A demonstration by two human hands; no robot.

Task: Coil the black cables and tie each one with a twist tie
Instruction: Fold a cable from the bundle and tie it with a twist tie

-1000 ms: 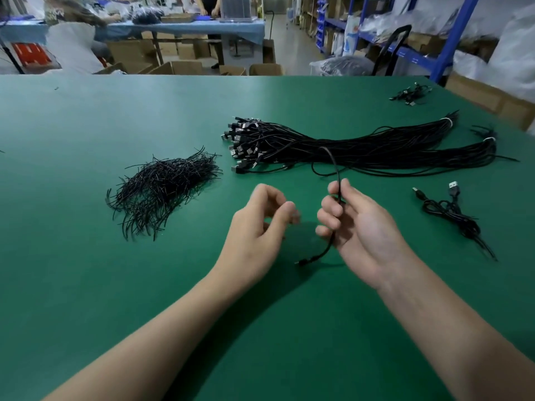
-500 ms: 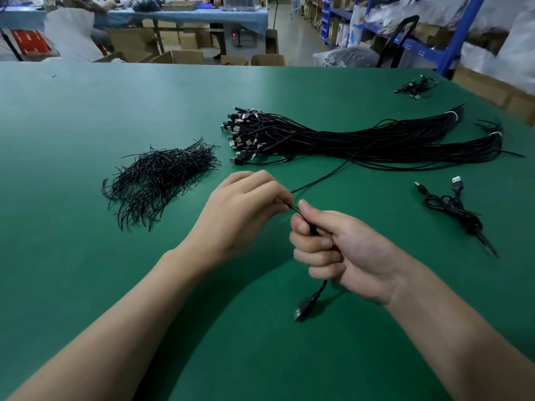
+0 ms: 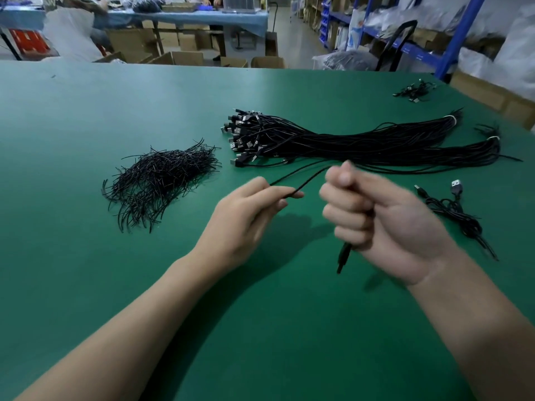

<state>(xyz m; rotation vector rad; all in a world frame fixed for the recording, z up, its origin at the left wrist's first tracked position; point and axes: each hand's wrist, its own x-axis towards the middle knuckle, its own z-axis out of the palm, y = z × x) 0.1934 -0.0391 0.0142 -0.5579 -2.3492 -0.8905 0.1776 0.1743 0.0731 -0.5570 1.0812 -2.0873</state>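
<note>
Above the table [image 3: 86,285], both hands grip one cable [image 3: 307,183].

on the bench [image 3: 86,285] the pile of twist ties [image 3: 159,180] lies to the left, the bundle of cables [image 3: 362,143] behind and to its right. a coiled cable [image 3: 457,209] lies at the right edge, a small cable heap [image 3: 414,91] at the far right corner. the left hand [image 3: 246,221] and right hand [image 3: 382,221] hang side by side before the bundle, one cable [image 3: 307,182] running between them.
</note>
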